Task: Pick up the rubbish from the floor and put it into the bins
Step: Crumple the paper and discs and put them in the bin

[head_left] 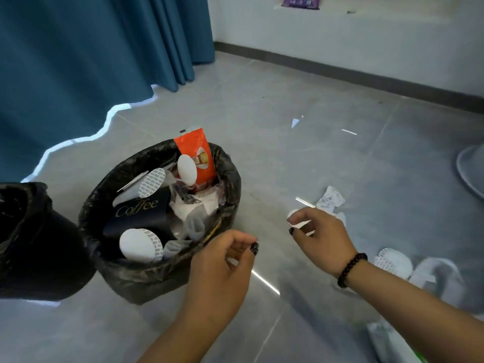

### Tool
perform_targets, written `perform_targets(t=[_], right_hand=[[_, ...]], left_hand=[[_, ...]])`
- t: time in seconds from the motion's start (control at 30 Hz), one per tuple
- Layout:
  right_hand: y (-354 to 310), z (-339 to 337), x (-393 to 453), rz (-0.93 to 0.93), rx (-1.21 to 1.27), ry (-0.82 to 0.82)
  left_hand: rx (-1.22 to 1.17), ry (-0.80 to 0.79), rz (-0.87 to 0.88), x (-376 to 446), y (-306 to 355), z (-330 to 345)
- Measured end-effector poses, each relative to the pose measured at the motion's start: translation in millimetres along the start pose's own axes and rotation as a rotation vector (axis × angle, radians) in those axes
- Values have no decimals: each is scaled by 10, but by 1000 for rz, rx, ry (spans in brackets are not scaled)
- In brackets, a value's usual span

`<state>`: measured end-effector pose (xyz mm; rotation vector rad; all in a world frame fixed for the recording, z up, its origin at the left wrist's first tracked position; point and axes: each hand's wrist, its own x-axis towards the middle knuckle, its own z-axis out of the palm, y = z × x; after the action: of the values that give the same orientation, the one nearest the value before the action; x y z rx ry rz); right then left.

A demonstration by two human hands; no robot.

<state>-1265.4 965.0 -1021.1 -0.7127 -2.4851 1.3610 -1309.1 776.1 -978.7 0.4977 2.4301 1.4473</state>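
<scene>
A bin (230,179) lined with a black bag stands left of centre, full of rubbish: a dark Coffee cup (142,213), white round lids and an orange packet (195,158). My left hand (222,263) hovers just right of the bin's near rim, fingers loosely curled and holding nothing. My right hand (322,237) is further right above the floor and pinches a small white paper piece (296,218). Crumpled white paper (330,199) lies on the floor just beyond that hand. A white round lid (392,262) lies right of my wrist.
A second black-bagged bin (31,239) stands at the left edge. Blue curtains (78,61) hang behind the bins. More white wrappers (387,341) lie at the lower right. A grey round base (471,169) sits at the right edge. A small paper scrap (295,122) lies further off.
</scene>
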Motion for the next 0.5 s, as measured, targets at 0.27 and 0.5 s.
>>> perform_targets(t=[0.27, 0.5], right_hand=[[800, -180, 506, 269, -333, -61], [1230, -135, 983, 351, -582, -219]], left_hand=[[121, -147, -74, 357, -12, 254], [107, -183, -158, 465, 5, 317]])
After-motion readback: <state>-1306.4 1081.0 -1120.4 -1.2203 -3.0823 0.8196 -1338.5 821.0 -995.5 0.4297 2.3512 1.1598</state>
